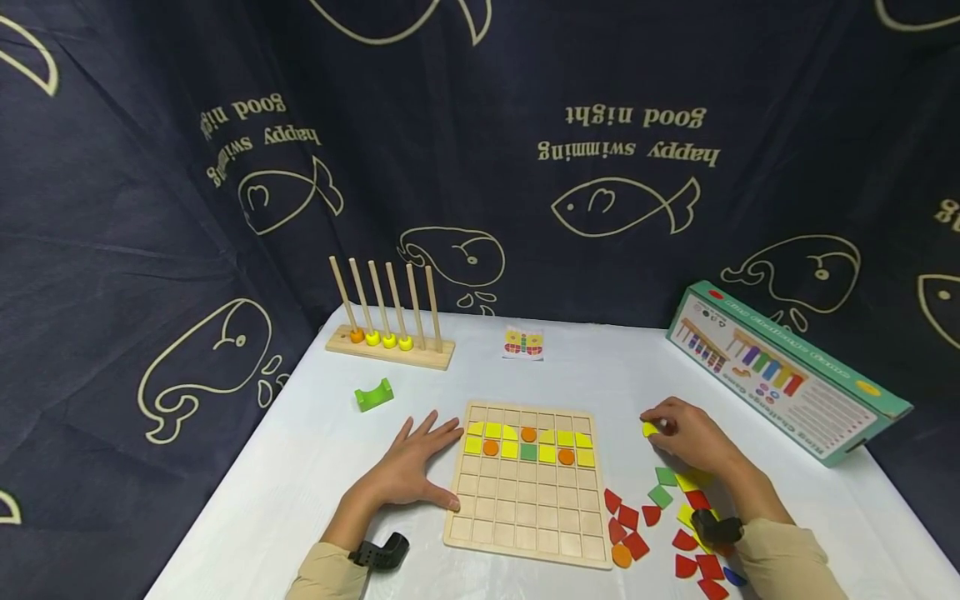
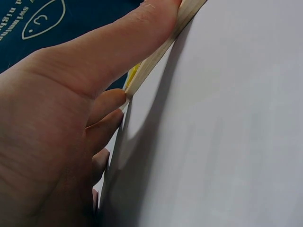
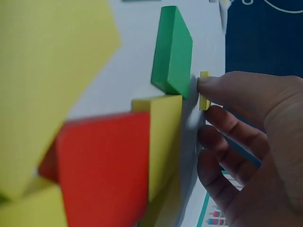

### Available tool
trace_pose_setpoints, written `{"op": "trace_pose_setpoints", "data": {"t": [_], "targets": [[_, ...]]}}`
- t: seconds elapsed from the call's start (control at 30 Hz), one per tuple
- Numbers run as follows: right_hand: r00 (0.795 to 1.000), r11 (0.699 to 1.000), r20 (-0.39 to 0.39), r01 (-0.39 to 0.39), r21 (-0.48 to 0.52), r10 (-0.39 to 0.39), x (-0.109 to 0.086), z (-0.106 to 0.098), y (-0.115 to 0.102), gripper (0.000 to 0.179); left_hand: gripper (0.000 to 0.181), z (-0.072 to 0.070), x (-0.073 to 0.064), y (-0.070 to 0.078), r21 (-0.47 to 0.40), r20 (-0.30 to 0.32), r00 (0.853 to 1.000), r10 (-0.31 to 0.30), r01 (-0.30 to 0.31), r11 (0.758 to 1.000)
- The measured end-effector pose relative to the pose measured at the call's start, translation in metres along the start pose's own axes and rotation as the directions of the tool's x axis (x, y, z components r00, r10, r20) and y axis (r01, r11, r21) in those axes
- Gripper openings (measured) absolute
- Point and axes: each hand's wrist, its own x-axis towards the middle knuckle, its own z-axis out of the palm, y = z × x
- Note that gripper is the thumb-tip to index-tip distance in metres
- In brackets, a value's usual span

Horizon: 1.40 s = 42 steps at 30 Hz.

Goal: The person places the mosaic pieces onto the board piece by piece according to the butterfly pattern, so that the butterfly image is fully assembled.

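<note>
A wooden grid board (image 1: 515, 513) lies on the table with two rows of yellow pieces, several orange discs and one green square (image 1: 528, 452) in its cells. My left hand (image 1: 405, 468) rests at the board's left edge, fingers spread; in the left wrist view the thumb (image 2: 137, 35) touches the board's side. Right of the board, my right hand (image 1: 693, 435) pinches a small yellow piece (image 3: 204, 103) between thumb and index finger. Its exact outline is partly covered by the fingers. Loose red, green and yellow pieces lie under and beside the right wrist, among them a red square (image 3: 106, 165).
A pegged wooden stand (image 1: 427, 357) with a few beads stands at the back left. Nearer is a green curved block (image 1: 374, 396). A small pattern card (image 1: 522, 343) lies behind the board. At the right back stands a long teal game box (image 1: 780, 375).
</note>
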Motion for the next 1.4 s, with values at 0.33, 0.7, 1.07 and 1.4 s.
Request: {"op": "trace_pose_setpoints", "data": {"t": [0.33, 0.7, 1.07, 1.4], "targets": [[1.000, 1.000, 0.005, -0.003, -0.023, 0.003, 0.001, -0.003, -0.002, 0.027, 0.117, 0.001, 0.001, -0.002, 0.003, -0.011, 1.000, 0.004, -0.004, 1.000], [0.999, 1.000, 0.027, 0.021, -0.008, -0.021, 0.002, -0.002, -0.015, 0.028, 0.116, 0.001, 0.003, -0.002, 0.012, -0.021, 1.000, 0.014, -0.014, 1.000], [0.997, 0.993, -0.014, -0.077, -0.085, 0.076, 0.005, 0.008, -0.023, 0.058, 0.117, -0.001, 0.000, -0.002, 0.006, -0.012, 1.000, 0.005, -0.005, 1.000], [0.991, 0.985, 0.012, -0.132, -0.114, 0.135, 0.006, 0.014, -0.029, 0.044, 0.117, 0.002, 0.001, -0.003, 0.007, -0.010, 1.000, -0.006, 0.006, 1.000]]}}
